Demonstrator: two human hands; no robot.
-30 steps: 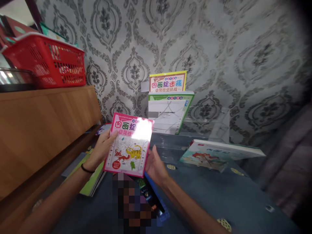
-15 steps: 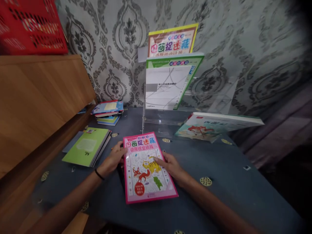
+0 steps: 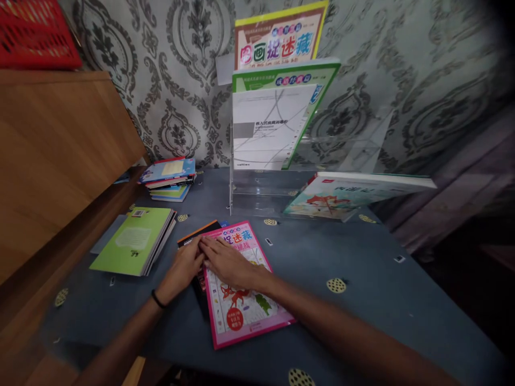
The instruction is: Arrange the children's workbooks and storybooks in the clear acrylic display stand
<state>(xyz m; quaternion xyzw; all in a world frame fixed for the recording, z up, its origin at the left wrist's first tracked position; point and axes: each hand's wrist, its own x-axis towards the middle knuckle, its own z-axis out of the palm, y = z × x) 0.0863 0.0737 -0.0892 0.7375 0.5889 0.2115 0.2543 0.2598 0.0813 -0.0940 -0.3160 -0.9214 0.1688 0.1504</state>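
Observation:
A pink-bordered picture book (image 3: 257, 316) lies face up on the table, with cartoon animals on its cover. Underneath it, a dark book with an orange strip (image 3: 207, 229) sticks out at the upper left. My left hand (image 3: 185, 269) is closed at the pink book's left edge, its fingertips partly hidden. Across the upper cover lies my right hand (image 3: 228, 262), fingers stretched leftward until they meet my left hand.
A green book pile (image 3: 131, 241) and a smaller book stack (image 3: 169, 177) stand at left. Behind is a clear acrylic rack (image 3: 231, 187) holding a green-edged book (image 3: 287, 72), a yellow-edged book (image 3: 281, 40) and a tilted fox-cover book (image 3: 325, 201). A wooden cabinet (image 3: 60, 155) bounds the left side.
My right hand has left the pink book's right edge and moved left across the cover to my left hand. The dark book beneath now shows more. The view has shifted slightly.

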